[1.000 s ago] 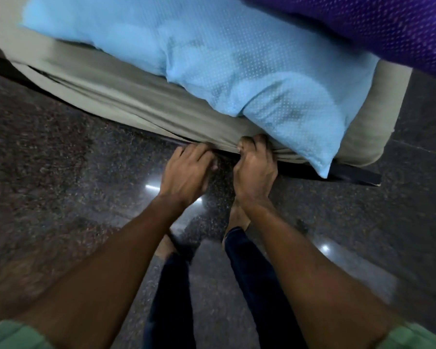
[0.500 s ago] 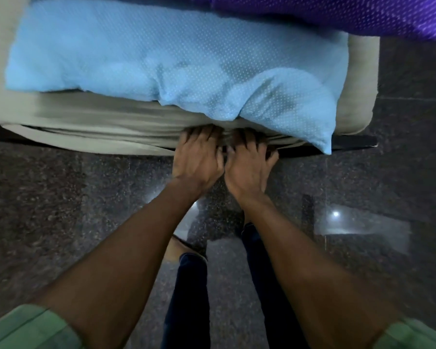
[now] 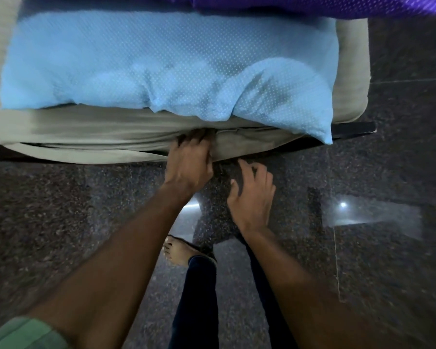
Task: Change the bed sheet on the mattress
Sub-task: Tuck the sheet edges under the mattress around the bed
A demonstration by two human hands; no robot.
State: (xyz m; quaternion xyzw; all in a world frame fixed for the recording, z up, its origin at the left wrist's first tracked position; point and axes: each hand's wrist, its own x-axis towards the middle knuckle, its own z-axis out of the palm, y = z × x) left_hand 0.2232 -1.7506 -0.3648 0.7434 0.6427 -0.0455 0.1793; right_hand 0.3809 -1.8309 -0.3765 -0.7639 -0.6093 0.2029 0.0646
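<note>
A beige bed sheet [image 3: 91,132] covers the mattress and hangs in folds along its near side edge. My left hand [image 3: 190,159] grips a bunch of this sheet at the edge, its fingertips buried in the fabric. My right hand [image 3: 252,195] hovers over the floor just below the mattress edge, fingers loosely spread, holding nothing. A light blue dotted pillow [image 3: 161,64] lies on the mattress right above both hands, its corner drooping over the edge at the right.
A purple dotted cloth [image 3: 312,5] lies at the far top. A dark bed frame [image 3: 353,128] sticks out under the mattress at the right. Polished dark granite floor [image 3: 61,210] spreads below, with my legs and a bare foot [image 3: 179,250] on it.
My right hand has let go of the sheet edge and pulled back toward me and to the right. My left hand stays at the sheet, gripping it. The view tilted further down.
</note>
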